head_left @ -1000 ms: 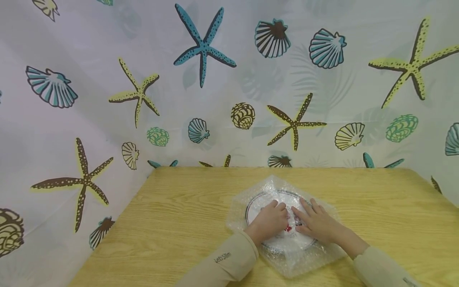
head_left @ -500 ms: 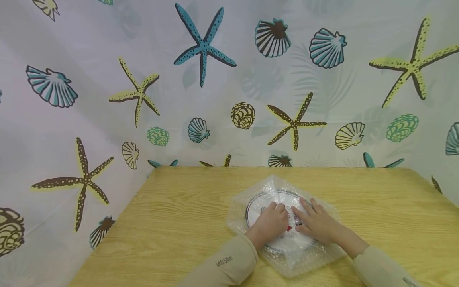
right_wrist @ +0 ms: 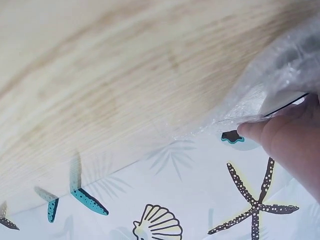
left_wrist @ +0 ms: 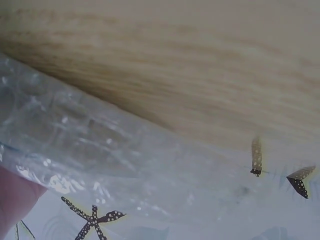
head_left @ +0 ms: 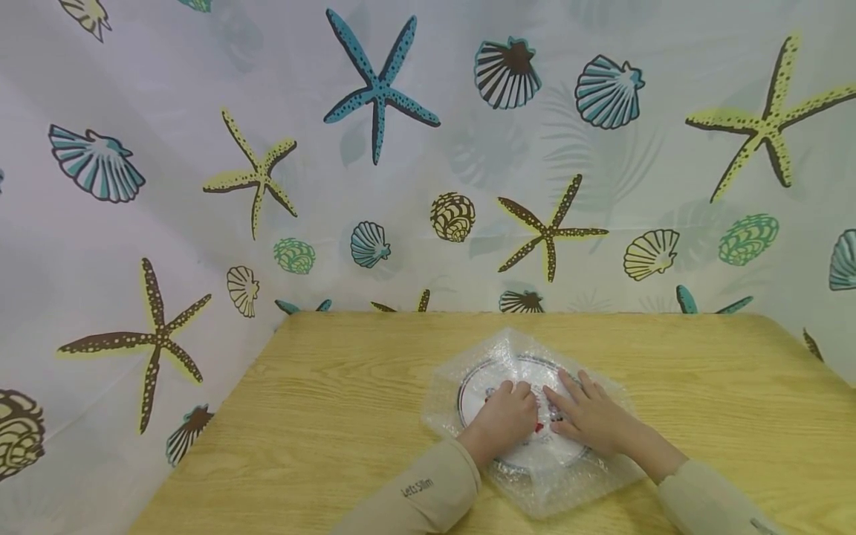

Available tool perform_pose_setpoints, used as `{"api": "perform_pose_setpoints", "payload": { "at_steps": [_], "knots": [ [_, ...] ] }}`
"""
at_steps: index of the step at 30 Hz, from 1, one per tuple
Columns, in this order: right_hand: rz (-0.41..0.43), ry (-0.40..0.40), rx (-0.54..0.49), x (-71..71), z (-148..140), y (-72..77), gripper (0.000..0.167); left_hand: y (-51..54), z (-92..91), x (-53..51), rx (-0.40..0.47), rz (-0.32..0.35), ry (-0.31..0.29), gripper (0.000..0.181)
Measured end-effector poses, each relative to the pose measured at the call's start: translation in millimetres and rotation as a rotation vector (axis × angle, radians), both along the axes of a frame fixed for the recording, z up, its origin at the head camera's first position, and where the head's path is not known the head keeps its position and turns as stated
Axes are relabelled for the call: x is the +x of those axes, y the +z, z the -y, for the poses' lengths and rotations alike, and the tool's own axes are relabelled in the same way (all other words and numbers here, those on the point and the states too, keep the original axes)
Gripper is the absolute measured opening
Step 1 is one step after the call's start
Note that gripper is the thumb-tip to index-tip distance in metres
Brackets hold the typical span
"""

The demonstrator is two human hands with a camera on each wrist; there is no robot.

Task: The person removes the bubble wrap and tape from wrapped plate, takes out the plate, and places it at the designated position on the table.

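Clear bubble wrap (head_left: 575, 490) lies about a round white plate (head_left: 478, 390), roughly midway between the left and right edges of the wood-grained worktop (head_left: 334, 416). One corner of the wrap points at the far edge and stops near it; the plate's dark-lined rim shows through the film. My left hand (head_left: 506, 418) rests over the plate with its fingers curled in; their tips are hidden, so I can't tell whether they pinch any film. Just beside it, my right hand (head_left: 595, 418) touches the wrap over the plate's right part, fingers straight and spread apart. Some red print (head_left: 539, 427) shows between the two. Leftward, I have a broad run of wood from the wrap's left corner to the slanting left edge, and a similar width on the right, past my beige right sleeve (head_left: 709, 498). Forward room is tighter: a white sheet (head_left: 414, 193) with starfish (head_left: 380, 88) and shells (head_left: 608, 91) stands right behind the far edge.
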State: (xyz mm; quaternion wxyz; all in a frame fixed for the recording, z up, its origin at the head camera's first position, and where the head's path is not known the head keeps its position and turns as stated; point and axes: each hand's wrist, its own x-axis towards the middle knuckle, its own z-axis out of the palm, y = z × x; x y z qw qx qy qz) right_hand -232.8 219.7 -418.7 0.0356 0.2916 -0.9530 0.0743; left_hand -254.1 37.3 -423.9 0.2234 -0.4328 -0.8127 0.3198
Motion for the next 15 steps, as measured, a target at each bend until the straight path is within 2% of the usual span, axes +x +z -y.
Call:
{"api": "perform_pose_setpoints", "payload": {
  "at_steps": [15],
  "knots": [
    [-0.007, 0.006, 0.003, 0.1, 0.5, -0.2, 0.052, 2.7, -0.3, 1.9, -0.009, -0.020, -0.006, 0.025]
  ]
}}
